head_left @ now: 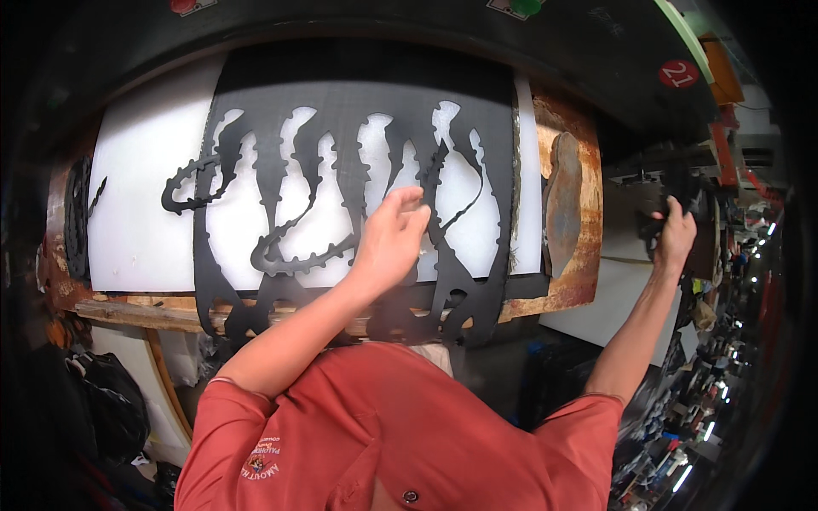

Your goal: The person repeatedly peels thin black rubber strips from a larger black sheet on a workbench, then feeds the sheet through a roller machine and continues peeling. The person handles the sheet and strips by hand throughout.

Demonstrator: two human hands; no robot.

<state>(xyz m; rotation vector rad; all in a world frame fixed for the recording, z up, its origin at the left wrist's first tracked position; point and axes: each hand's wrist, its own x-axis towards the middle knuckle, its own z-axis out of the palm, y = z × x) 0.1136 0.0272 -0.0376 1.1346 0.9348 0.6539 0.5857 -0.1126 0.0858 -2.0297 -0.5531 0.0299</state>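
A black sheet (362, 81) with several long, jagged-edged cut-outs lies on a white board (145, 187). My left hand (392, 243) is over the sheet's middle, its fingers curled closed against a thin, jagged black strip (437, 170). What is between those fingertips I cannot make out. Two loose scrap loops of the same black material rest across the cut-outs: a small loop (181, 187) on the left and a longer curved strip (294, 260) nearer me. Off to the right, past the board, my right hand (676, 234) is closed on a dark, blurred piece (654, 228).
A rusty, rounded metal plate (563, 204) stands by the board's right end. Dark machine housing (383, 30) spans the far side, overhead. A wooden rail (128, 312) runs along the near edge, over which the black sheet hangs. Black bags (115, 400) are at lower left.
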